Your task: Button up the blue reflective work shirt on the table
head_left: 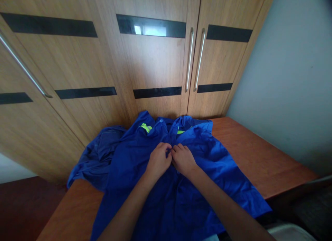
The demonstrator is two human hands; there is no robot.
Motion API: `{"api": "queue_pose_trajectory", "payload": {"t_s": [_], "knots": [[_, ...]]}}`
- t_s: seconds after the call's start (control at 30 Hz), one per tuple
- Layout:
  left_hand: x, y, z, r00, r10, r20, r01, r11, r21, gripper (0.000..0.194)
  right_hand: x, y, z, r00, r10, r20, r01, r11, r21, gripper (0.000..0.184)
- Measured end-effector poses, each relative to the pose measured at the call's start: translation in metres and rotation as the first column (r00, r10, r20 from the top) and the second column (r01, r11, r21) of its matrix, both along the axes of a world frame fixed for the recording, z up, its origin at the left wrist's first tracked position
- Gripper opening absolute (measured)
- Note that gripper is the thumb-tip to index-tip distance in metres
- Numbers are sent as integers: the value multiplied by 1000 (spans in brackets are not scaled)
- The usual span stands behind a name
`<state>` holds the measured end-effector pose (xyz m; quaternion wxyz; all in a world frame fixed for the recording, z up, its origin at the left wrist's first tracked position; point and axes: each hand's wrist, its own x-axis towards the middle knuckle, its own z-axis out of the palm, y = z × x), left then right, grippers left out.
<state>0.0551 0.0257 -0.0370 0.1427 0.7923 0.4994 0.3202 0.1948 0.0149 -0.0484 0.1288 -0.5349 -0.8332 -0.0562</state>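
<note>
A blue work jacket [207, 175] with yellow-green patches near its top lies spread on the wooden surface, front side up. One round button [161, 121] shows by the collar. My left hand [159, 158] is closed in a pinch on the jacket's front edge, midway across the chest. Right beside it, almost touching, my right hand [183, 159] pinches the opposite front edge with bent fingers. Whatever small part lies between the fingertips, such as a button, is hidden. Both forearms cover some of the lower cloth.
Another bunched blue cloth [100, 154] lies left of the jacket, hanging over the edge of the reddish-brown tabletop [249, 158]. Behind stands a wooden wardrobe [155, 61] with long metal handles. A pale wall [290, 78] rises on the right. Something dark sits at the lower right.
</note>
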Motion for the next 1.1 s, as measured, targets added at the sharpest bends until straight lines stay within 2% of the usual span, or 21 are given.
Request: {"api": "queue_pose_trajectory", "payload": {"t_s": [0.1,0.2,0.37,0.47,0.6,0.73,0.93,1.1], "knots": [[7,8,-12,1000,2,-10,-2,1000,24,32,3,4,-10,996,-71,-58,69,997,-36,17],[8,12,-27,1000,20,8,-20,999,42,32,9,8,-20,968,-157,-194,145,987,-76,20],[3,14,-41,999,30,14,-31,997,72,28,12,13,-32,904,-118,-411,116,993,-30,22],[3,15,-44,998,65,1,-65,996,69,25,11,15,-35,876,-76,-476,80,997,-11,17],[3,16,-47,994,108,-17,-107,994,36,20,11,16,-38,887,-84,-455,75,997,-36,16],[4,16,-49,995,99,0,-99,995,28,17,11,17,-40,891,-107,-442,101,994,-37,20],[5,15,-47,998,70,-2,-70,998,-6,14,13,19,-46,808,-122,-576,123,992,-38,20],[6,15,-45,992,82,97,-75,994,-79,18,14,20,-48,769,-139,-624,132,990,-57,21]]}}
